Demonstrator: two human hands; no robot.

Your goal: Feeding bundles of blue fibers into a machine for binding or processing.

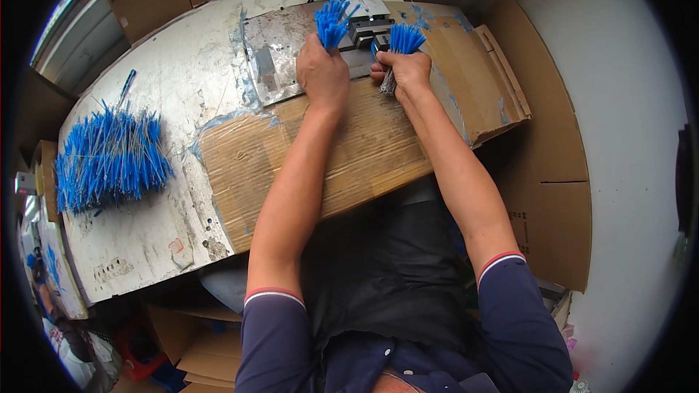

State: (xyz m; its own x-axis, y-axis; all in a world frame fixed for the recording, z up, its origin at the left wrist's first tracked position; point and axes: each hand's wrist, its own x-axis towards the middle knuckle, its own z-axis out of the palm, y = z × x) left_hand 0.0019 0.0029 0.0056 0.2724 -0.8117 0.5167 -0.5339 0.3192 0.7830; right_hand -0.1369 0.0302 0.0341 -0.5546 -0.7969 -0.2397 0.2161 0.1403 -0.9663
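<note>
Left hand (322, 73) fists 1 bristly blue tie bundle (332, 22); right hand (403, 69) clenches another tuft (405, 38), above corrugated cardboard (349, 153) on the scuffed counter (182, 80).

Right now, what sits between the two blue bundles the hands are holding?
In the head view, a small grey metal fixture sits between the left hand's bundle and the right hand's bundle.
</note>
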